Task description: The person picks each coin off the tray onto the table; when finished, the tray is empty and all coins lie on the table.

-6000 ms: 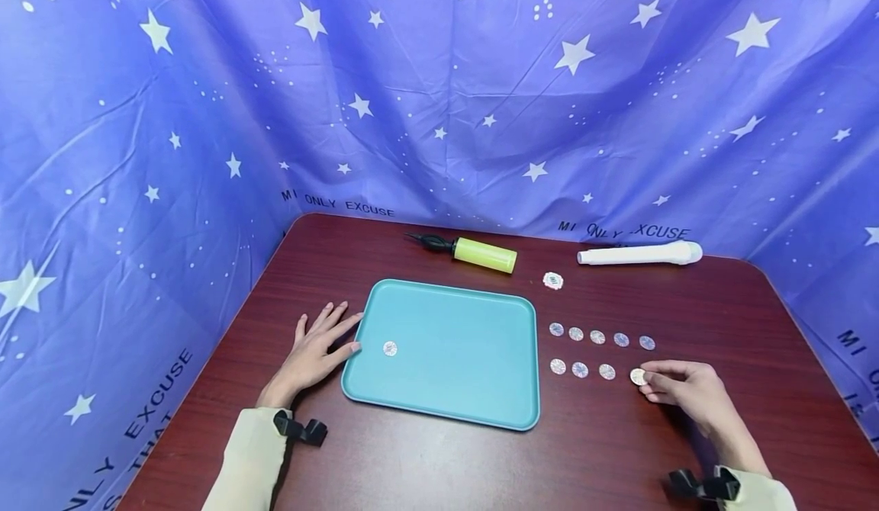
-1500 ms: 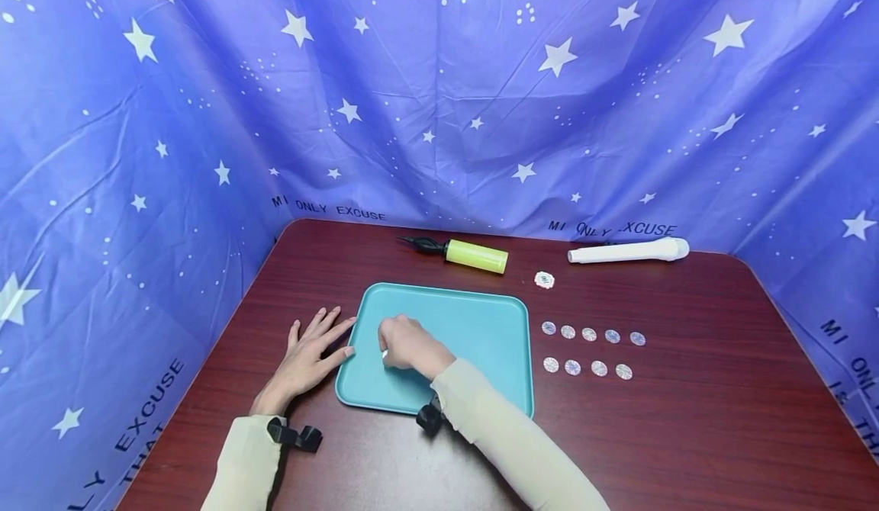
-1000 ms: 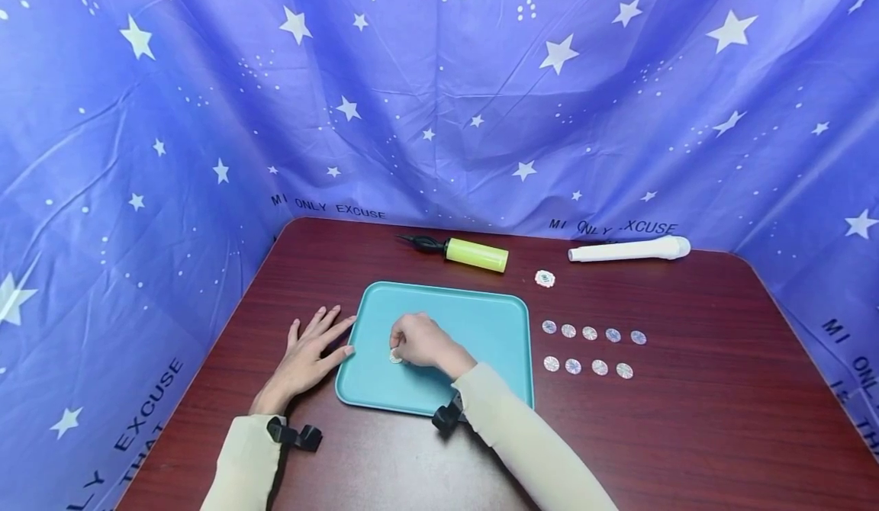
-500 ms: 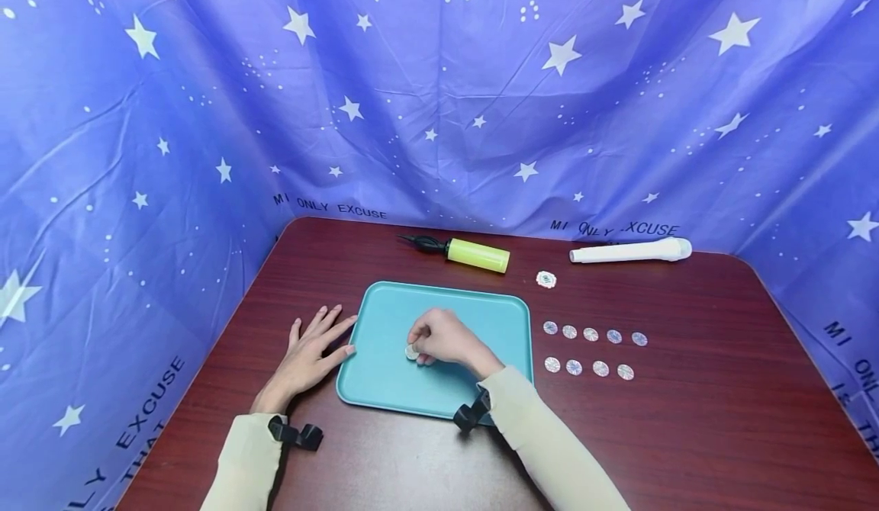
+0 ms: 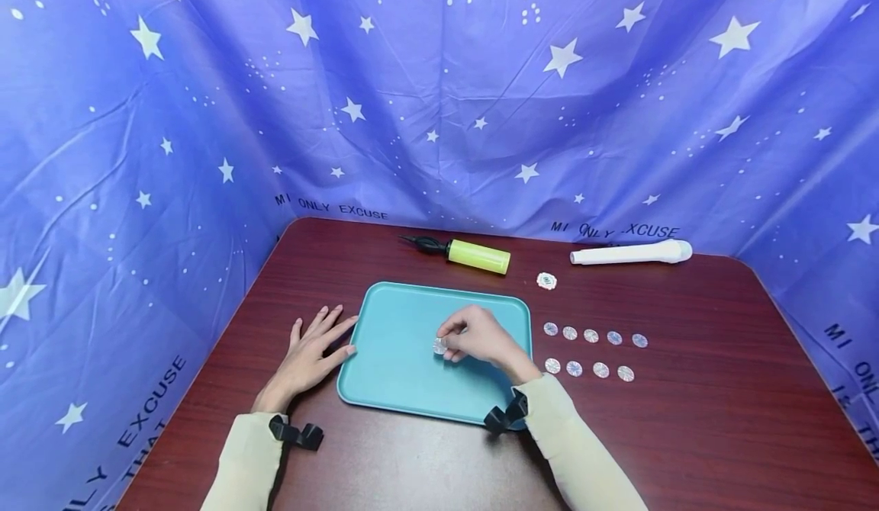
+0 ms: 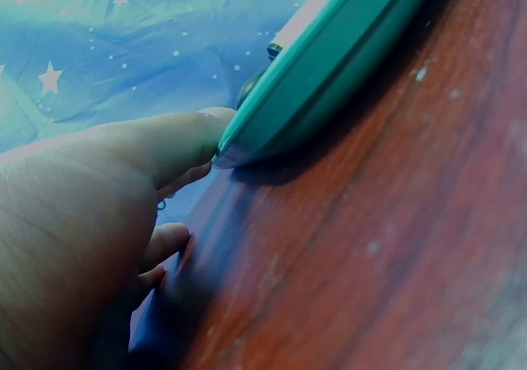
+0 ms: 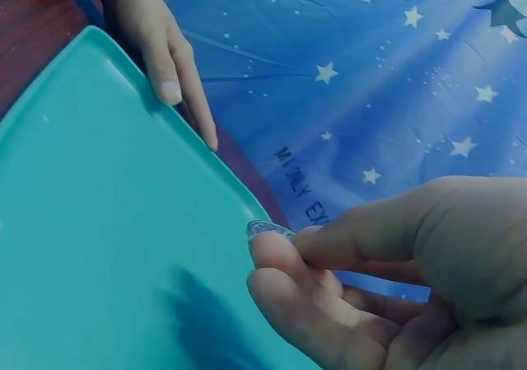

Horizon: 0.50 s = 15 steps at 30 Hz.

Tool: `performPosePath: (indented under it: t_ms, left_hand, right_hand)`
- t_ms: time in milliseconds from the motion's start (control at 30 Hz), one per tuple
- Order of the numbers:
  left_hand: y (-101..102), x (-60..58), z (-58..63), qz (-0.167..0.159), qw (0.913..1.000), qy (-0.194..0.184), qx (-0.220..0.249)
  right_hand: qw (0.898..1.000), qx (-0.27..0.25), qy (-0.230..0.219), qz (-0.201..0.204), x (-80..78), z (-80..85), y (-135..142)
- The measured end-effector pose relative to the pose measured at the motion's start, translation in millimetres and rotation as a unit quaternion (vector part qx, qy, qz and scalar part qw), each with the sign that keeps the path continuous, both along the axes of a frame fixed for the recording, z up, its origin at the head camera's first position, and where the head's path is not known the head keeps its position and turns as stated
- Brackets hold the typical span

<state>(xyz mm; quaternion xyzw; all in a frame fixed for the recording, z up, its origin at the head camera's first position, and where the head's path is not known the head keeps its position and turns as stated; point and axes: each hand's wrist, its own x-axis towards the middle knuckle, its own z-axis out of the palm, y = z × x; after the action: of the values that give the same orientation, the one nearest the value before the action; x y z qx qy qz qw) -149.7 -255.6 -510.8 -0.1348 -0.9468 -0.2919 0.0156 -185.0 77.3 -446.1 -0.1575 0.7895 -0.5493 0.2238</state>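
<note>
Between its thumb and fingers my right hand (image 5: pixel 477 334) pinches a small round silvery disc (image 5: pixel 439 346) with a radiating pattern, held over the turquoise tray (image 5: pixel 405 377). The right wrist view shows the same disc (image 7: pixel 268 229) nearly edge-on, above the tray surface, with the hand's shadow below. My left hand (image 5: pixel 309 358) lies with spread fingers on the table, thumb and index fingertip at the tray's left rim. In the left wrist view the thumb (image 6: pixel 185 143) meets the tray's corner edge (image 6: pixel 272 123). Right of the tray lie two rows of similar discs (image 5: pixel 591 336), several in each.
At the back of the dark red table (image 5: pixel 721 419) lie a yellow-green hand pump (image 5: pixel 478 256) with a black nozzle and a white stick-like object (image 5: pixel 630 252). A white scalloped piece (image 5: pixel 546 281) sits behind the disc rows. A blue starry curtain (image 5: pixel 446 99) surrounds the table.
Earlier my right hand held a disc at the lower row's end; it stayed there. The hand then picked up the disc from the tray and moved rightward with it. My left hand stayed.
</note>
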Motion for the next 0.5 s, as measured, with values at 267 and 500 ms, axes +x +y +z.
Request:
performPosePath:
  t_ms: [267, 500]
  left_hand:
    - [-0.2, 0.3, -1.3, 0.001, 1.0, 0.0, 0.001]
    - [0.1, 0.2, -0.7, 0.001, 1.0, 0.002, -0.003]
  right_hand:
    - [1.0, -0.008, 0.004, -0.014, 3.0, -3.8, 21.7]
    - [0.999, -0.014, -0.005, -0.03, 4.3, -8.2, 43.4]
